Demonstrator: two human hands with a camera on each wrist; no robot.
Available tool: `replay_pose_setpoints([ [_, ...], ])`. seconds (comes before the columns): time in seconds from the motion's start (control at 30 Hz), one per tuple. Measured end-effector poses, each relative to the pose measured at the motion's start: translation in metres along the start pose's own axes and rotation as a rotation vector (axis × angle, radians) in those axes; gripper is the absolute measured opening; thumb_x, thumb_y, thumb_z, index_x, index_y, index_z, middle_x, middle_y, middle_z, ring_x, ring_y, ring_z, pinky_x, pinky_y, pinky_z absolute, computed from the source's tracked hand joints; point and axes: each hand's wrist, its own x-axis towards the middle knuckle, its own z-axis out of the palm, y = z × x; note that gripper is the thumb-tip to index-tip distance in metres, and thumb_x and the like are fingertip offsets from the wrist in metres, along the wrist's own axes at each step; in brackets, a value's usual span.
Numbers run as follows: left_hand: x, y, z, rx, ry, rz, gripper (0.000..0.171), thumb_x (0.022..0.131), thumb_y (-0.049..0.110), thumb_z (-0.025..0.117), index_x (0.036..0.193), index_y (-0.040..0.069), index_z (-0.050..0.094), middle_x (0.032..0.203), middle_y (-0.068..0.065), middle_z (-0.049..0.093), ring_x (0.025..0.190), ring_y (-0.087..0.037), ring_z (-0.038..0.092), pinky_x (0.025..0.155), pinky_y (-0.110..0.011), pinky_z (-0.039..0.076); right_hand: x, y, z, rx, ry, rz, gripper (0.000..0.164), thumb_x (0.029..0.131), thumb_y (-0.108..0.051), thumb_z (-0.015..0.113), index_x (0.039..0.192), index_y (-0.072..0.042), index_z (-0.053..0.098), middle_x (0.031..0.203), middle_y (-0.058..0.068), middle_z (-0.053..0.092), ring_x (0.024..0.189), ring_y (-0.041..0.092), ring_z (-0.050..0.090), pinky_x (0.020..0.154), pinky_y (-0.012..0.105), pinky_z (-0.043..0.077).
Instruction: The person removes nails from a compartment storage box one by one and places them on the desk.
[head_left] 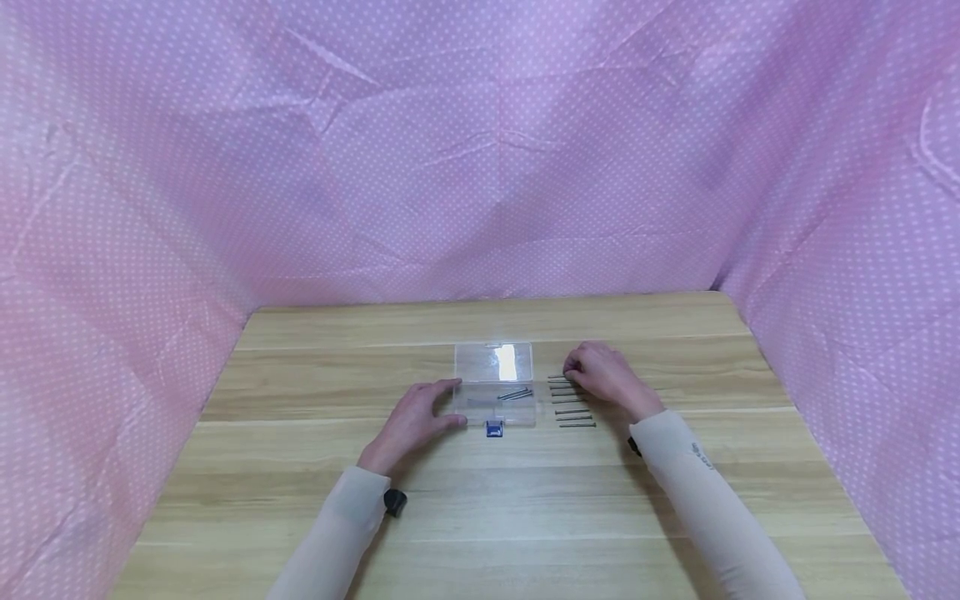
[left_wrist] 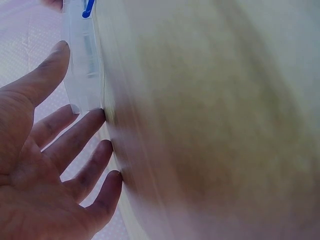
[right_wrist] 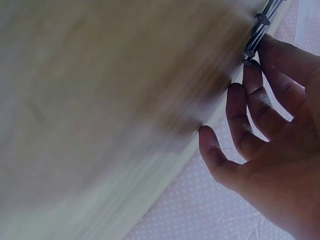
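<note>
A clear plastic box (head_left: 476,412) lies on the table with its lid (head_left: 475,363) raised away from me and a blue latch (head_left: 494,429) at its front. Several long metal nails (head_left: 514,394) are inside, toward its right side. My left hand (head_left: 415,417) is at the box's left side, fingers spread, thumb near the front corner and index finger by the back one. To the right of the box, several more nails (head_left: 576,418) lie in a column, roughly parallel. My right hand (head_left: 606,372) pinches the headed end of the farthest nail (head_left: 556,377), with thumb and fingertips close together.
The wooden table (head_left: 480,517) carries the box and nails near its back half. Pink dotted cloth (head_left: 465,183) hangs behind the table and along both sides. Dark wrist bands (head_left: 394,502) show at the sleeve cuffs.
</note>
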Motion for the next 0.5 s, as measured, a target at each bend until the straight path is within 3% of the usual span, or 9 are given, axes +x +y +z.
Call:
replay_pose_setpoints([
  [0.23,0.002,-0.0015,-0.0019,-0.004,-0.005,0.006,0.071,0.086,0.037,0.085,0.149,0.017,0.057,0.147,-0.013,0.058,0.135,-0.038,0.05,0.114,-0.057,0.04,-0.0016,-0.0002,-0.0018,0.026,-0.002,0.005,0.013,0.097,-0.016,0.073,0.107,-0.009,0.076,0.107,0.009,0.07,0.105,0.031,0.064,0.096,0.056,0.052],
  [0.5,0.0038,-0.0027,-0.0045,-0.008,-0.01,0.01,0.071,0.086,0.037,0.085,0.149,0.017,0.057,0.146,-0.014,0.059,0.135,-0.038,0.05,0.114,-0.057,0.04,-0.0079,-0.0036,-0.0035,0.053,0.056,0.001,0.019,0.098,-0.019,0.072,0.112,-0.006,0.074,0.114,0.013,0.07,0.111,0.036,0.063,0.1,0.057,0.05],
])
